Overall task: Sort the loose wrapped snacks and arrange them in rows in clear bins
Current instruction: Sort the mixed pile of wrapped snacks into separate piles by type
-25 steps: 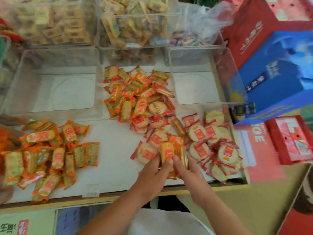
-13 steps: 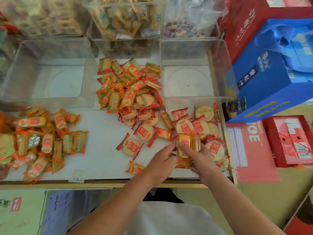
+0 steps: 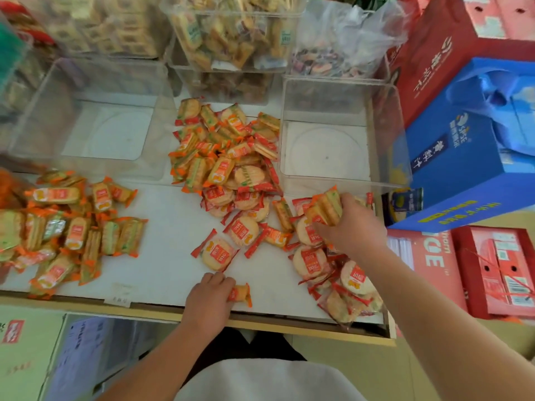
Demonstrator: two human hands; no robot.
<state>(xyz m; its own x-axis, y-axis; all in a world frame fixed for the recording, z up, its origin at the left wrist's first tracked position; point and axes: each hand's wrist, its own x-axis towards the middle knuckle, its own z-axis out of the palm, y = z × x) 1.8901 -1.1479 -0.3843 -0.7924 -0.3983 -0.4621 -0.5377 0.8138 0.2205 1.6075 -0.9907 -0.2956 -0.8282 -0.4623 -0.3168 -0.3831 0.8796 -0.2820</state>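
Two hands that had met on one bundle half a second earlier were parted on my head-camera feed. The right hand (image 3: 351, 227) had carried the bundle of orange-wrapped snacks (image 3: 325, 208) away from the body. I saw it gripped between curled fingers and thumb, just in front of the right clear bin (image 3: 327, 151) and above the round crackers in red wrappers (image 3: 333, 270). The left hand (image 3: 210, 296) had dropped back to the near edge of the white table (image 3: 162, 256). Its fingers were curled over one end of a single orange packet (image 3: 241, 294), which had lain alone there before.

The right clear bin showed its white floor with a moulded circle through the walls, and so did the left clear bin (image 3: 110, 131). Between them, on the table, lay the middle pile (image 3: 225, 157) of orange and red packets. The left pile (image 3: 66, 227) of orange packets sat in front of the left clear bin. Behind, I saw the upper back bin (image 3: 231, 33) filled with wrapped biscuits and stacked on a lower back bin (image 3: 228, 85) of darker packets. The back-left bin (image 3: 101, 24) held pale packets in rows, though blurred. A plastic bag (image 3: 333, 47) held mixed sweets.
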